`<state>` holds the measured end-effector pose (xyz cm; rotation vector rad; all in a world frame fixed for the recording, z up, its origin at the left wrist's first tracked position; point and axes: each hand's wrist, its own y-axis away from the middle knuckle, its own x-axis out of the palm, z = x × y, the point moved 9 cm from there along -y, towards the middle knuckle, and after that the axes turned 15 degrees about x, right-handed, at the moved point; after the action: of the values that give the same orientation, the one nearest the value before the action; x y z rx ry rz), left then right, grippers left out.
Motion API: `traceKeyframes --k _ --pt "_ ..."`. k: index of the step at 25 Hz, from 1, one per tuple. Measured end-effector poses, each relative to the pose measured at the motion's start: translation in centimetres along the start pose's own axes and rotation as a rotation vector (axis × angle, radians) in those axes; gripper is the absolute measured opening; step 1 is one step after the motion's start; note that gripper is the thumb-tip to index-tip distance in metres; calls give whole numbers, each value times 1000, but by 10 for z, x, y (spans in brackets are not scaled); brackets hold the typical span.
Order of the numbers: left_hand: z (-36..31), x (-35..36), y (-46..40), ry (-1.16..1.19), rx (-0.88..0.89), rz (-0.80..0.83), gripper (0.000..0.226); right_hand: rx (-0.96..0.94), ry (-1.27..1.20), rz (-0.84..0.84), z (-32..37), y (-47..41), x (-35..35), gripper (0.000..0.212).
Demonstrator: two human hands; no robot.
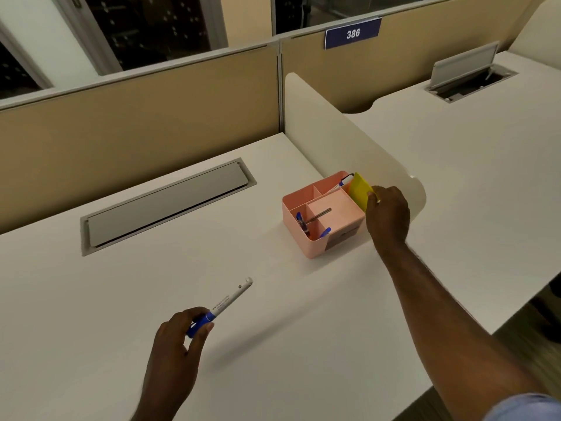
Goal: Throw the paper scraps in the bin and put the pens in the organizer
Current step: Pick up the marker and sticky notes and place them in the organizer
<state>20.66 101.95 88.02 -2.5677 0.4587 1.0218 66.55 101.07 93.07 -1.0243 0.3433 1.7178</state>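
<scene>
A pink organizer with several compartments stands on the white desk, right of centre. Pens with blue caps lean inside it, one at the front left, another at the back. My right hand sits at the organizer's right rear corner, pinching a yellow paper scrap held upright over the rim. My left hand hovers over the near desk, gripping the blue end of a white marker pen that points up and right. No bin is in view.
A closed grey cable hatch is set into the desk at the left. A cream divider panel rises just behind the organizer. The neighbouring desk to the right has an open cable hatch. Tan partition walls close the back.
</scene>
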Motion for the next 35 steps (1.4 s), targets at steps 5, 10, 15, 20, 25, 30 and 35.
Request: traceKeyframes --k 5,10,15,20,25,30,35 --pt "-16 5 -19 -51 54 11 27 106 -104 36 -8 -1 -3 26" --pt "-48 12 -46 -218 247 51 17 -219 -446 375 61 89 -9 24" --pt "-91 30 -57 -470 513 104 18 -550 132 1119 97 232 54 68" --pt "-70 20 -56 -283 338 -40 60 -401 67 1189 86 215 62 53" --pt "22 30 -30 -320 3 142 80 -41 -744 703 88 84 2 20" --pt "100 51 7 -441 -284 457 102 67 -694 268 71 -11 2 27" --pt "124 46 23 -435 -354 545 110 143 -565 313 54 -27 45 34"
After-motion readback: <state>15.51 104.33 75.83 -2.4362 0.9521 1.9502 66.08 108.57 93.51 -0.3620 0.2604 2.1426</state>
